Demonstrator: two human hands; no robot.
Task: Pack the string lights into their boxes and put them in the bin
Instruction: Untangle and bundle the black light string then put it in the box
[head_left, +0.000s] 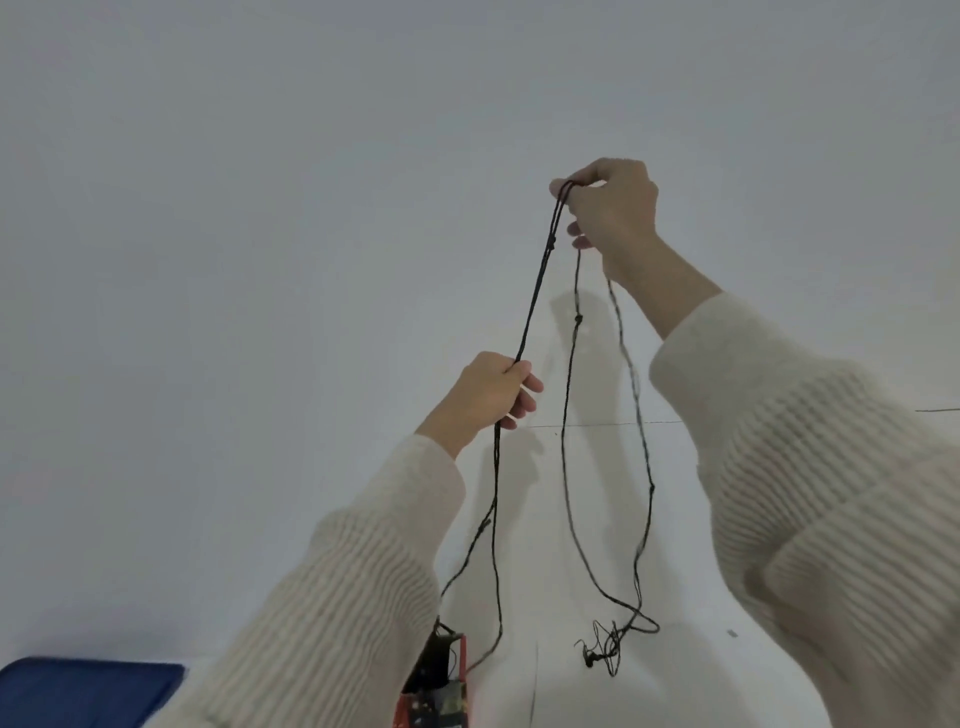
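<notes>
Box (434, 696) stands open, lights (536, 296) perhaps trailing in; above it left hand (491, 395) grips them, right hand (613, 208) pinches their loops; bin (88, 686) lies left of it.

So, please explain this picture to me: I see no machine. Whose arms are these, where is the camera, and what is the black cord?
There is no machine: a person works with bare hands, and the one camera sits on the person's head, looking forward and down. The right hand, raised high, pinches the top of a dark string of lights. The left hand, lower, grips the same string. Its loops hang down toward a white surface. At the bottom edge you see a red-edged box and part of a blue bin.
</notes>
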